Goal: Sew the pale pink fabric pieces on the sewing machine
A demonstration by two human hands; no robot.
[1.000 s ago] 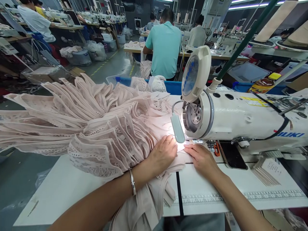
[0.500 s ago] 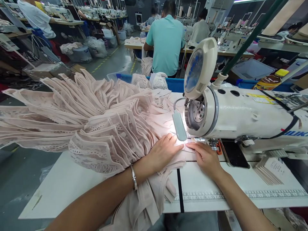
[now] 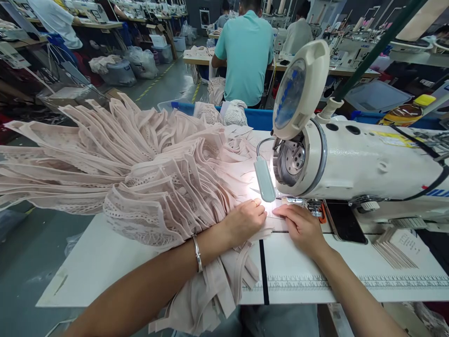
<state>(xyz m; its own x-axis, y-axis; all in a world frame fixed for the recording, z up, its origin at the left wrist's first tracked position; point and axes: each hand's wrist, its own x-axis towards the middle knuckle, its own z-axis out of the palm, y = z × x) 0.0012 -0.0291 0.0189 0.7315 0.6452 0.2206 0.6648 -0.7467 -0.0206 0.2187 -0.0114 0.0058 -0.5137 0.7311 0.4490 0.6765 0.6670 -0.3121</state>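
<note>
A large bundle of pale pink lace-trimmed fabric pieces [image 3: 168, 187] spreads over the left of the white table, with strips hanging over its front edge. My left hand [image 3: 246, 220], a silver bangle at its wrist, has its fingers curled closed on pink fabric beside the lit sewing area. Just to its right, my right hand [image 3: 300, 227] lies with fingers stretched out, the tips on the fabric next to the presser foot. The white sewing machine [image 3: 358, 161] stands above, its round end cover swung up. A small grey-green lamp [image 3: 264, 180] lights the fabric.
A black phone [image 3: 345, 222] and a stack of labelled cards [image 3: 400, 248] lie right of my right hand. A ruler strip [image 3: 298, 283] runs along the table's front. Behind the table are a blue bin [image 3: 259, 120] and a seated person in a turquoise shirt [image 3: 249, 58].
The fingers of my left hand have curled in from a flatter pose. My right hand stays by the presser foot. The whole view has shifted slightly.
</note>
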